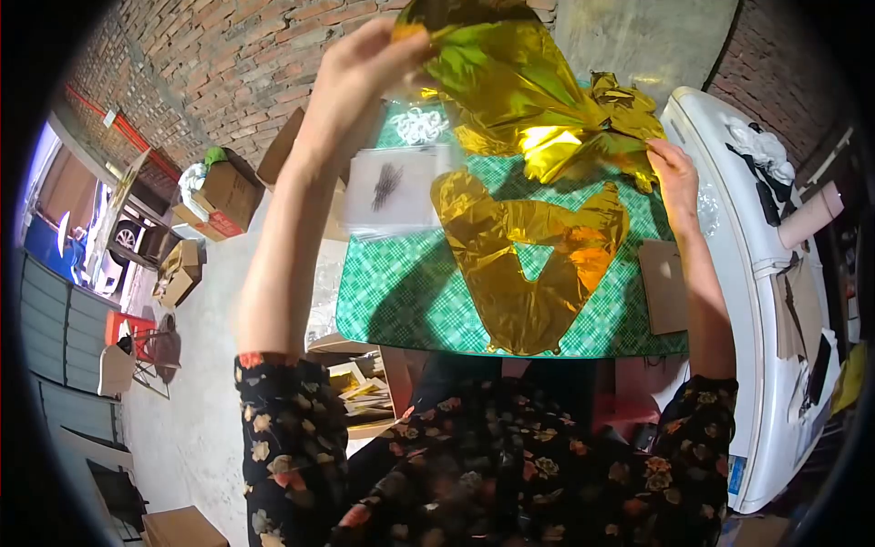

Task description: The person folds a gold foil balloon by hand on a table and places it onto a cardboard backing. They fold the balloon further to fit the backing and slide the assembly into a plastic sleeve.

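Observation:
A crumpled sheet of shiny gold foil, which looks like flat foil balloons [510, 82], stretches above the far part of the table between my two hands. My left hand [378, 56], raised high at the upper left, has its fingers closed on one end. Lower down at the right, my right hand [673, 169] pinches the opposite, bunched end. Flat on the green checked tablecloth [401, 292] lies a gold foil letter A balloon [510, 305], uninflated, with its point toward me. Left of it is a stack of clear plastic bags [365, 196] bearing a dark print.
Behind the bags sits a bundle of white string [419, 126]. A brown cardboard piece [663, 287] rests at the table's right edge, beside a white fridge-like cabinet [720, 273]. An open box [396, 387] of packets stands below the table, with cardboard boxes [223, 196] farther left.

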`<state>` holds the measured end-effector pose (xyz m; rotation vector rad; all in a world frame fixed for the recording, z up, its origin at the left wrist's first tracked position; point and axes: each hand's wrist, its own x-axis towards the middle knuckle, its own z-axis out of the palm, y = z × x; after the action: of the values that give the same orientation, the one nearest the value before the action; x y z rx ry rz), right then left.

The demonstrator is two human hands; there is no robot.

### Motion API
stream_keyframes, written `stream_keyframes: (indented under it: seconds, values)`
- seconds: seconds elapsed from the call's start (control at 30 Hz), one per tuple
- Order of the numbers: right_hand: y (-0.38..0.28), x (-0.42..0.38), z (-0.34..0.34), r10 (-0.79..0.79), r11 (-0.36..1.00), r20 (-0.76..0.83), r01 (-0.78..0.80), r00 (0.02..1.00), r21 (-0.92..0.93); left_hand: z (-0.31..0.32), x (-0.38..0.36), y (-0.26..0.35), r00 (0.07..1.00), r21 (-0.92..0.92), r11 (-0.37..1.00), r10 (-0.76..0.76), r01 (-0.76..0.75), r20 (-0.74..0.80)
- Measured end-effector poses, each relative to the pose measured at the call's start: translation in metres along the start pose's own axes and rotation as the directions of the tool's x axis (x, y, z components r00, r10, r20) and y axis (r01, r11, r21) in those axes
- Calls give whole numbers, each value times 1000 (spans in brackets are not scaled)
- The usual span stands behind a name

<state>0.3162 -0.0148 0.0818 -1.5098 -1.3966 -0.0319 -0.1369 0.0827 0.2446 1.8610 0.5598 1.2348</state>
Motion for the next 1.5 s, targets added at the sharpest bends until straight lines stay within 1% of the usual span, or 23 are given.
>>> stream_keyframes:
  seconds: [0.03,0.07,0.13,0.17,0.2,0.27,0.33,0.4,0.43,0.53,0.7,0.8,0.9,1.0,1.07,1.17,1.3,1.4,1.43,1.5]
  values:
    - [3,-1,1,-49,998,-66,46,997,-41,2,-24,4,1000,51,999,9,-9,-12]
    - [7,-6,4,-82,993,-40,79,996,-86,5,-49,8,1000,102,995,18,-16,-22]
    - [23,-22,16,-145,974,18,146,989,-174,24,-105,-8,999,11,999,-39,39,-7]
    - [37,-30,27,-139,974,7,138,990,-178,32,-130,-32,994,144,984,103,-105,21]
    - [44,-36,33,-92,985,48,98,995,-145,39,-151,-55,968,269,930,242,-251,68]
    - [67,-47,46,-124,975,60,133,990,-180,67,-192,-68,976,366,905,203,-219,82]
    - [87,-55,58,-159,954,77,173,984,-246,91,-227,-88,990,376,916,131,-142,56]
    - [92,-59,63,-186,932,105,209,977,-297,108,-250,-102,980,419,887,170,-197,101]
    - [93,-61,64,-196,921,127,227,972,-316,114,-259,-105,979,443,874,159,-198,124]
    - [91,-64,65,-237,886,201,296,950,-356,126,-278,-108,976,466,861,142,-203,162]
    - [85,-65,58,-326,814,307,431,894,-389,136,-285,-105,958,500,822,184,-274,221]
    - [72,-61,52,-291,758,343,434,893,-487,140,-289,-109,952,510,807,215,-298,217]
    - [32,-74,58,-387,868,282,450,878,-209,139,-291,-107,956,515,809,199,-284,215]
    - [1,-86,83,-481,775,364,581,798,-249,142,-291,-111,950,526,793,231,-309,211]
    - [-31,-103,96,-449,695,446,616,774,-370,143,-295,-114,946,533,783,241,-322,217]
    - [-40,-113,113,-458,756,496,617,737,-219,142,-289,-109,941,517,787,260,-337,216]
    - [-49,-125,126,-442,750,563,632,698,-194,141,-293,-112,947,528,787,247,-319,204]
    - [-42,-132,127,-397,750,614,627,682,-212,146,-298,-115,955,524,800,217,-293,204]
    - [-41,-133,125,-345,768,641,599,685,-227,144,-299,-115,956,519,805,203,-286,212]
    - [-37,-134,123,-362,781,629,592,689,-200,139,-298,-112,960,518,813,175,-266,220]
